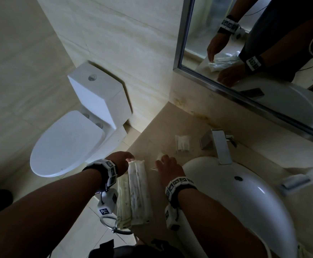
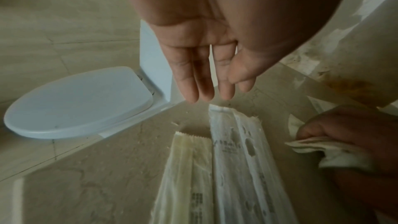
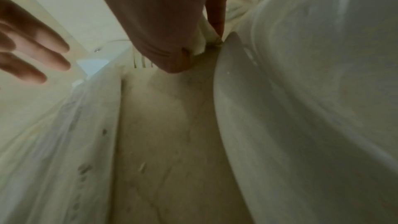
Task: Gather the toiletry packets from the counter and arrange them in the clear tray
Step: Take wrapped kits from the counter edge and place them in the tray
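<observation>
the left hand [image 2: 206, 43] hovered with fingers [image 2: 189, 81] straight and close together, holding nothing, just past the far ends of two long toiletry packets [image 2: 234, 168] lying side by side on the counter [image 2: 103, 185]. to their right, beside the basin [image 1: 245, 192], the right hand [image 1: 169, 169] pinched a small white packet [image 2: 310, 146] in curled fingers. another small packet [image 1: 182, 144] lay farther off near the tap [image 1: 221, 146].

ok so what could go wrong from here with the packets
The two long packets overhang the counter's front edge; a nudge from the open left hand could tip them to the floor. The right hand pinches a small crumpled packet beside the basin, so it may slip in. The small packet by the faucet could be missed.
</observation>
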Demonstrator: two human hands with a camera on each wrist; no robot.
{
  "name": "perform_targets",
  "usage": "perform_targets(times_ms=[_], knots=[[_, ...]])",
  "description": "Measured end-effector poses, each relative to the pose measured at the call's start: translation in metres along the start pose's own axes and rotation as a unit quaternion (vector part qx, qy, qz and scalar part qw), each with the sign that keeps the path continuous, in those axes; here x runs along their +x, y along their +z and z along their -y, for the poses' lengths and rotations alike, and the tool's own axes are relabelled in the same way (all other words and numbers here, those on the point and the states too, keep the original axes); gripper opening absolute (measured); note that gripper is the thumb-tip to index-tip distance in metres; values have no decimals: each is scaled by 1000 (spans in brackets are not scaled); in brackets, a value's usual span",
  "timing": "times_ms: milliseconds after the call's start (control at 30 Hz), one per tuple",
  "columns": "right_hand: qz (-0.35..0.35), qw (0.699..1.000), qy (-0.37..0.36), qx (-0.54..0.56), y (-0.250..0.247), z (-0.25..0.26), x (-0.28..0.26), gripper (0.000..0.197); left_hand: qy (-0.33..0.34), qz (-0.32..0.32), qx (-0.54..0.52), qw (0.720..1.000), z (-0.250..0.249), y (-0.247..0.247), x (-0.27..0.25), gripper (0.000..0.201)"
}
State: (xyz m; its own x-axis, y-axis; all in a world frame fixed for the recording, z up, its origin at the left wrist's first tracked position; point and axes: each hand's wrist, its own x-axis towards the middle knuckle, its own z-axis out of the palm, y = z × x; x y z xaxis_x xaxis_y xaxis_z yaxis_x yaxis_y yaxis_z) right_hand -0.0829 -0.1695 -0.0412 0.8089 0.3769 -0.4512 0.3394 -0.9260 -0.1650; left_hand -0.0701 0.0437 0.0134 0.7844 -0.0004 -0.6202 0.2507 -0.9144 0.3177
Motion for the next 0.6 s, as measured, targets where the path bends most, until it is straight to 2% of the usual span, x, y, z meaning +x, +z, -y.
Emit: perform_targets(times_ms=[67, 133, 267, 367, 500, 567, 600], knots=[[-14, 999, -3, 43, -7, -7, 4, 33, 10, -14, -5, 1000, -1, -2, -1, 50], [-30, 989, 32, 142, -18, -13, 6, 32, 13, -17, -5, 1000, -2, -2, -3, 49], [-40, 924, 141, 353, -43, -22, 5, 45, 51, -11, 2, 999, -12, -6, -10, 41], [-56, 894, 130, 426, -53, -21, -5, 50, 82, 6, -19, 996, -27, -10, -15, 60], [-69, 847, 111, 515, -59, -10, -17, 21, 109, 24, -53, 992, -58, -10, -28, 82], [-100, 825, 104, 547, -62, -3, -20, 16, 135, 14, -49, 990, -75, -9, -37, 75], [-115, 814, 101, 560, -63, -1, -21, 22, 150, 5, -57, 987, -81, -7, -39, 67]])
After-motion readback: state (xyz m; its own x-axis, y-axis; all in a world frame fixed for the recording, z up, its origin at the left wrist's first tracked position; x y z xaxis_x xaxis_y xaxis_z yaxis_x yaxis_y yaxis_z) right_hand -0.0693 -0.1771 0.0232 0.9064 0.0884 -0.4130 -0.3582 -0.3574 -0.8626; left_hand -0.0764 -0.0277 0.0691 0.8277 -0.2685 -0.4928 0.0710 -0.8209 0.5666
